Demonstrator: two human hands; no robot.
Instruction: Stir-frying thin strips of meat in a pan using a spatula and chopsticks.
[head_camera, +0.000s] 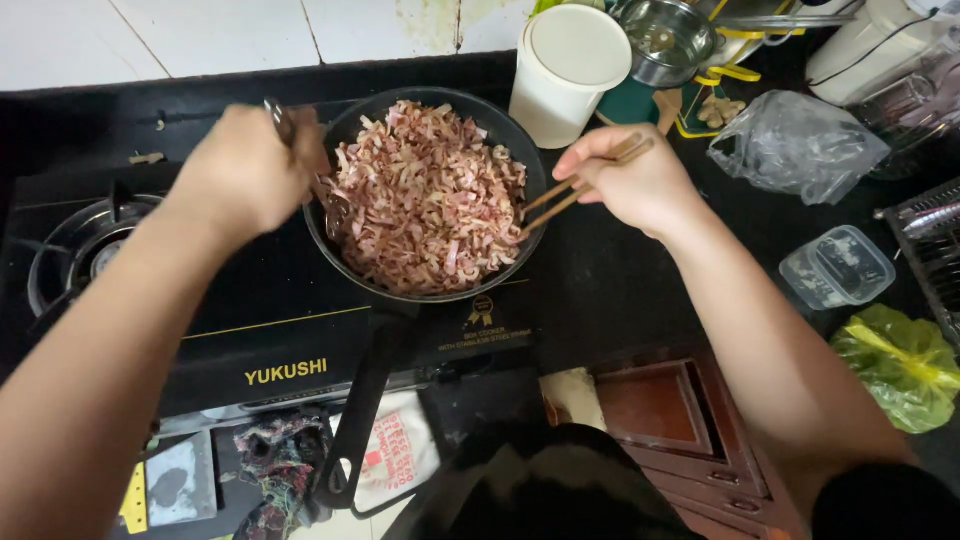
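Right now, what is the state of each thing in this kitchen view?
frying pan: full of chopped meat
left hand: gripping a metal spoon
right hand: holding chopsticks, tips in the meat
white canister: lidded
gas burner: no pot on it
clear plastic box: lid on

Black pan (512, 150) brimful of pinkish shredded meat (430, 195), chopsticks (575, 190) dipping in.

Matt black pan (512, 150), wooden chopsticks (575, 190), shiny metal spoon (335, 210), glossy steel bowl (668, 40), crinkled clear plastic bag (795, 145)
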